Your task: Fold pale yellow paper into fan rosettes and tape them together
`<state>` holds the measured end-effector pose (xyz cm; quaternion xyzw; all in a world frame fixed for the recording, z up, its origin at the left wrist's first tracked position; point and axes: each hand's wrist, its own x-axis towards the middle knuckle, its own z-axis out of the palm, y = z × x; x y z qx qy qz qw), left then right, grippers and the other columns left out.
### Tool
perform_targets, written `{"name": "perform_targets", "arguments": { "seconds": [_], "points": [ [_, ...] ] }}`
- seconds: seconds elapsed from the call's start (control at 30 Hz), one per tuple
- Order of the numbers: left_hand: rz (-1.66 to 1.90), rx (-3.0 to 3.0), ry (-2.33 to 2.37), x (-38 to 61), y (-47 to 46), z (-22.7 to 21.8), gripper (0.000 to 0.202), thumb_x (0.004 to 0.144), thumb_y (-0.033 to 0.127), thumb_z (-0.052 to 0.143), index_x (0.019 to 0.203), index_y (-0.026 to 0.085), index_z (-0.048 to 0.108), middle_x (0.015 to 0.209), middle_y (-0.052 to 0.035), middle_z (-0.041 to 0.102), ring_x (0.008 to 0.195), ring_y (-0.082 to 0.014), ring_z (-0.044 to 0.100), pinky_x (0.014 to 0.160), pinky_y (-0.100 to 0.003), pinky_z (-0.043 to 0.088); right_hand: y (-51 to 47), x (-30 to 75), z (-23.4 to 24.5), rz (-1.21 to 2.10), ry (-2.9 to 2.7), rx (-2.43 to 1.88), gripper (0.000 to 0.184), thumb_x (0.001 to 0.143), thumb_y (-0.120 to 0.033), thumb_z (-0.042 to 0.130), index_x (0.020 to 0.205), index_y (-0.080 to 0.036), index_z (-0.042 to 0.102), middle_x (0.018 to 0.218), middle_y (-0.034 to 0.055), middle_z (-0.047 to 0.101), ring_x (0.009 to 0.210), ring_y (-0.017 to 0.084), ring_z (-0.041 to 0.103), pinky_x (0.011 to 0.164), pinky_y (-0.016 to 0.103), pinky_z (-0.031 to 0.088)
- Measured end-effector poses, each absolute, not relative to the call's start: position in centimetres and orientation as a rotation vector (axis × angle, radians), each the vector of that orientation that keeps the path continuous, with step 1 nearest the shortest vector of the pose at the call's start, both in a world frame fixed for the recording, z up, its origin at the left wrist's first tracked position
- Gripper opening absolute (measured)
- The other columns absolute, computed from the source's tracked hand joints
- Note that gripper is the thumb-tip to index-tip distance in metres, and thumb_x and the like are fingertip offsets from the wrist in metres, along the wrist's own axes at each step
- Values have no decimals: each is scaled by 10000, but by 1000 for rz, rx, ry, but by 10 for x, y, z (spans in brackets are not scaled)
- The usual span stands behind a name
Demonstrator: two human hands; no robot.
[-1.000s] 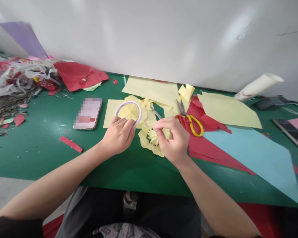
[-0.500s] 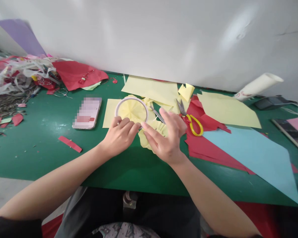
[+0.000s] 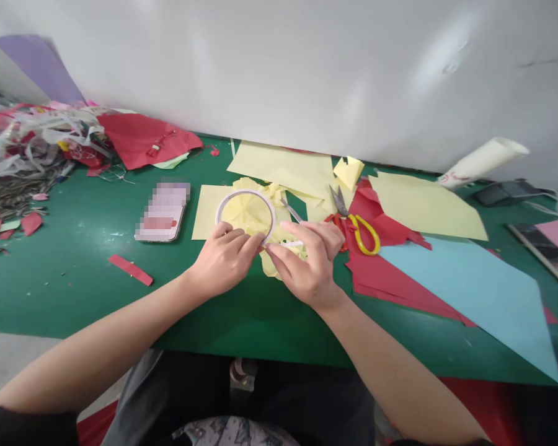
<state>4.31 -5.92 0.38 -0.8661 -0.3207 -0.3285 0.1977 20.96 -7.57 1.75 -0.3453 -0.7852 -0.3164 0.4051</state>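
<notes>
Holding the tape roll point(image 3: 245, 192) up on edge, drawing off its loose end.
Clamping the roll's lower rim with the left hand point(image 3: 223, 257), fingers curled; pinching the tape strip point(image 3: 291, 243) between thumb and forefinger of the right hand point(image 3: 307, 266), just beside the roll and over the pleated yellow paper point(image 3: 270, 267) on the green table point(image 3: 74, 266). Probably risking a twisted strip sticking to itself or snagging the pleats, working this low and close.
</notes>
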Motion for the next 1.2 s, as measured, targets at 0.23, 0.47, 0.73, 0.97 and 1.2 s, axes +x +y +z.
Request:
{"name": "perform_targets", "arguments": {
  "seconds": [0.23,0.47,0.73,0.97,1.2],
  "points": [
    [-955,-2510,-851,45,-63,8,134,816,119,445,856,80,566,560,-14,572,519,-125,502,572,-287,321,-76,209,16,-707,-2007,-836,104,687,-159,647,714,-239,588,942,37,591,925,187,465,798,371,395],
    [-1157,-2635,-940,46,-69,8,171,830,150,414,820,110,579,520,11,527,482,-101,459,569,-278,326,-81,210,16,-769,-2000,-792,110,713,-165,627,739,-258,576,822,21,589,857,170,511,832,371,389],
    [-1439,-2669,-987,50,-78,11,130,792,119,454,819,117,581,525,18,520,471,-85,438,559,-277,333,-85,212,20,-786,-1972,-707,128,689,-181,659,747,-266,583,713,6,542,765,158,497,832,358,392],
    [-1561,-2719,-1067,52,-83,15,160,787,124,426,766,151,582,482,44,472,431,-71,380,549,-272,342,-89,215,18,-512,-1994,-735,269,696,-171,660,880,-338,559,665,-40,512,759,125,494,871,323,335],
    [-1568,-2793,-1136,53,-84,17,158,789,111,438,738,136,585,479,49,466,430,-63,340,550,-277,331,-87,214,22,-716,-1968,-642,208,678,-118,655,748,-288,559,619,-40,516,651,125,482,864,363,352]
  ]
}}
